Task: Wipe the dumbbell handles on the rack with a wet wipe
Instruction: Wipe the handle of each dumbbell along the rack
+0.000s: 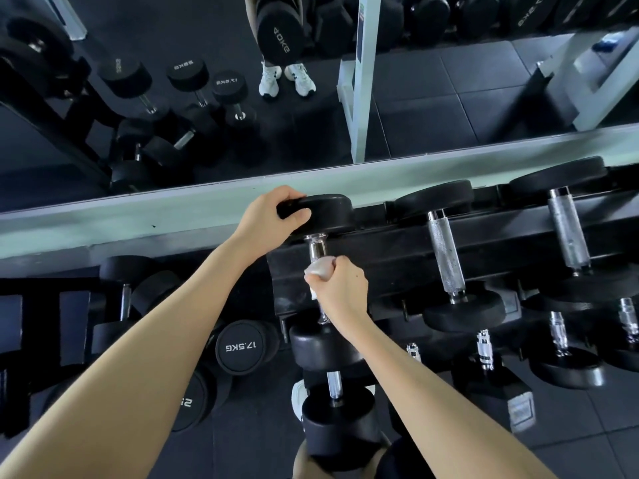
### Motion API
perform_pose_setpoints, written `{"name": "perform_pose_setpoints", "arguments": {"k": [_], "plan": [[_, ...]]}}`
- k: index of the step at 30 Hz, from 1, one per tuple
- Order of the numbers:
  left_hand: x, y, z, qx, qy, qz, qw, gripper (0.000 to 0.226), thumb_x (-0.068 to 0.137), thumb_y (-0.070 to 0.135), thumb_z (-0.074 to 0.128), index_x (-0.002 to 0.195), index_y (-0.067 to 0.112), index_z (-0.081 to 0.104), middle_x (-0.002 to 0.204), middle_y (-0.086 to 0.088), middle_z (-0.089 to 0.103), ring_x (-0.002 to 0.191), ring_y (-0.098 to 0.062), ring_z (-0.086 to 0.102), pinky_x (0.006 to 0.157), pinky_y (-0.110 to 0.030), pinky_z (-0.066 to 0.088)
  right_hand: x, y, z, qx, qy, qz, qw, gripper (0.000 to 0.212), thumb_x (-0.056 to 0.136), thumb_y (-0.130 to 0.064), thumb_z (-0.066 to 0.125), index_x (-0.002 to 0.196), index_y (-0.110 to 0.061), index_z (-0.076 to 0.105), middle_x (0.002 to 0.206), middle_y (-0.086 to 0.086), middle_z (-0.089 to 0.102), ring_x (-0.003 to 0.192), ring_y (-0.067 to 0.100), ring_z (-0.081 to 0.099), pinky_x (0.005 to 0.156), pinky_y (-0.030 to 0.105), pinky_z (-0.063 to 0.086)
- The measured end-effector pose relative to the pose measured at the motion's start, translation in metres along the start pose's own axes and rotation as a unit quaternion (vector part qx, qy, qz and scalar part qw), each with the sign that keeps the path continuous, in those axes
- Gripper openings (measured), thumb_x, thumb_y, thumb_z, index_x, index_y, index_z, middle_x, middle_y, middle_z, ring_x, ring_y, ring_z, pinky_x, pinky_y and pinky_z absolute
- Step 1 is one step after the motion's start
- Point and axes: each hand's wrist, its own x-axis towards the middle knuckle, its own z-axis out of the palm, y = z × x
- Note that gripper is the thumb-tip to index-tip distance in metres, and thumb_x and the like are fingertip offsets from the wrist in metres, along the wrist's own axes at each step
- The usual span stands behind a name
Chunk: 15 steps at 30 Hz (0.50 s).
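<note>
Head view is looking down on the rack (397, 250), which is serving as the landmark for everything else. At the rack's left end, on its top tier, the dumbbell (323, 216) being cleaned is lying with one black head toward the mirror and the other toward the person. Its handle (316, 248) is showing as a short chrome stretch between the far head and the wet wipe (320, 269).

The dumbbell is looking heavy and rigid, so it is probably best left seated on the rack and merely steadied by a head. The knurled metal handle should be giving good friction, while the wipe is soft, thin and damp, needing to be wrapped round the bar and held snug to avoid bunching.

The left hand (273, 214) is closing its grip over the far head's rim, fingers curled on top and thumb pressing the side. The right hand (340, 288) is making a closed fist round the handle with the wipe trapped inside; white folds are poking out above and below the fingers. Whether the wipe is covering the bar's underside is hard to tell from here.

Further right on the rack, two more dumbbells are waiting, their handles bare.
</note>
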Motion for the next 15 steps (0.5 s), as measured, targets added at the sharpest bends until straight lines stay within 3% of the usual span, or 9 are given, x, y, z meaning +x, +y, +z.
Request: {"name": "perform_pose_setpoints", "arguments": {"k": [5, 7, 10, 12, 15], "plan": [[0.0, -0.001, 0.0, -0.008, 0.001, 0.0, 1.0, 0.03, 0.09, 0.027, 0.061, 0.12, 0.02, 0.059, 0.116, 0.007, 0.061, 0.111, -0.012, 0.053, 0.091, -0.027, 0.04, -0.003, 0.025, -0.016, -0.039, -0.144, 0.015, 0.989, 0.039, 0.073, -0.032, 0.074, 0.095, -0.002, 0.061, 0.093, 0.004, 0.062, 0.09, 0.02, 0.061, 0.071, 0.027, 0.045], [-0.001, -0.002, 0.001, -0.014, 0.001, -0.002, 1.0, 0.03, 0.091, 0.027, 0.061, 0.12, 0.021, 0.059, 0.115, 0.009, 0.06, 0.11, -0.011, 0.053, 0.092, -0.029, 0.043, 0.01, 0.034, -0.025, 0.011, -0.249, 0.023, 0.968, 0.034, 0.064, -0.029, 0.08, 0.083, -0.005, 0.066, 0.087, 0.003, 0.068, 0.087, 0.018, 0.065, 0.079, 0.029, 0.051], [-0.001, -0.002, 0.003, -0.019, 0.001, -0.003, 1.0, 0.03, 0.091, 0.027, 0.06, 0.12, 0.021, 0.058, 0.116, 0.009, 0.06, 0.109, -0.012, 0.053, 0.091, -0.029, 0.043, 0.03, 0.042, -0.03, 0.12, -0.366, 0.059, 0.921, 0.023, 0.064, -0.008, 0.082, 0.083, -0.01, 0.07, 0.084, 0.002, 0.072, 0.09, 0.018, 0.066, 0.094, 0.033, 0.049], [-0.001, -0.003, 0.002, -0.02, 0.004, -0.002, 1.0, 0.03, 0.091, 0.026, 0.06, 0.12, 0.021, 0.058, 0.114, 0.01, 0.06, 0.108, -0.01, 0.053, 0.09, -0.025, 0.04, 0.037, 0.039, -0.03, 0.156, -0.419, 0.06, 0.893, 0.025, 0.065, 0.005, 0.075, 0.083, -0.011, 0.068, 0.077, -0.003, 0.07, 0.083, 0.013, 0.063, 0.085, 0.027, 0.048], [0.0, -0.004, 0.002, -0.019, 0.008, -0.001, 1.0, 0.029, 0.091, 0.025, 0.061, 0.12, 0.021, 0.059, 0.114, 0.01, 0.061, 0.108, -0.009, 0.054, 0.091, -0.022, 0.038, 0.039, 0.038, -0.029, 0.174, -0.452, 0.049, 0.873, 0.023, 0.061, 0.004, 0.068, 0.08, -0.009, 0.067, 0.075, -0.001, 0.067, 0.078, 0.015, 0.062, 0.076, 0.026, 0.049]]}}
